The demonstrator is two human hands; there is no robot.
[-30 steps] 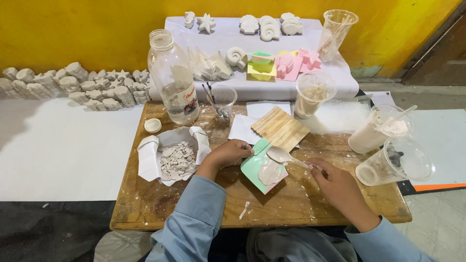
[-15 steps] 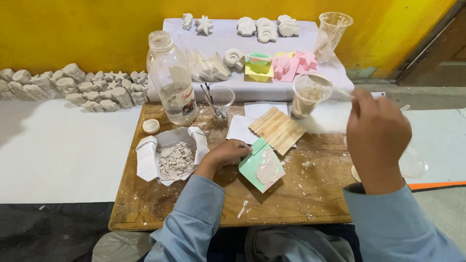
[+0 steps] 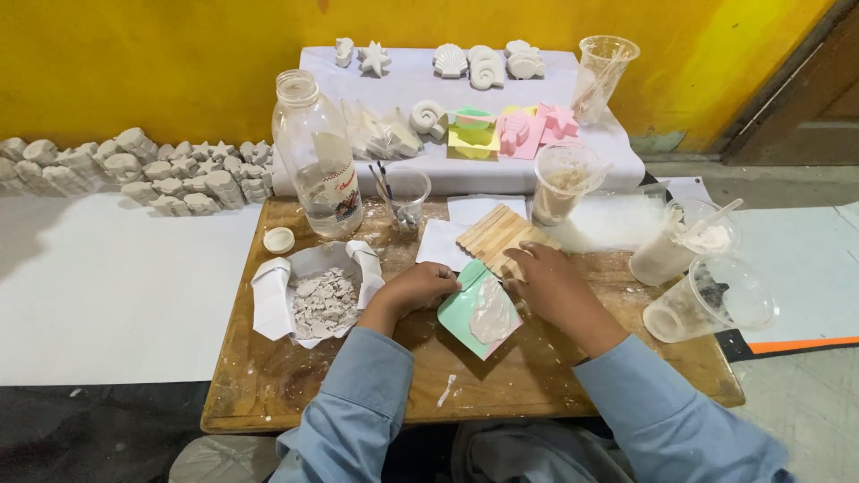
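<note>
A green square mould (image 3: 477, 311) with white plaster in its hollow lies on the wooden table (image 3: 268, 385) in front of me. My left hand (image 3: 419, 289) grips the mould's left edge, fingers curled. My right hand (image 3: 548, 279) is down on the mould's upper right edge, fingers curled over it, right beside a mat of flat wooden sticks (image 3: 495, 234). Both sleeves are light blue.
An open paper packet of broken plaster bits (image 3: 320, 300) lies left of my hands, with a glass bottle (image 3: 318, 170) and a cup of brushes (image 3: 407, 192) behind. Plastic cups (image 3: 711, 295) stand at the right. Plaster casts (image 3: 143, 170) and coloured moulds (image 3: 506, 130) sit at the back.
My right hand, over the mould with a small tool a second ago and then raised near the camera, has come down onto the mould's right edge. My left hand has stayed put.
</note>
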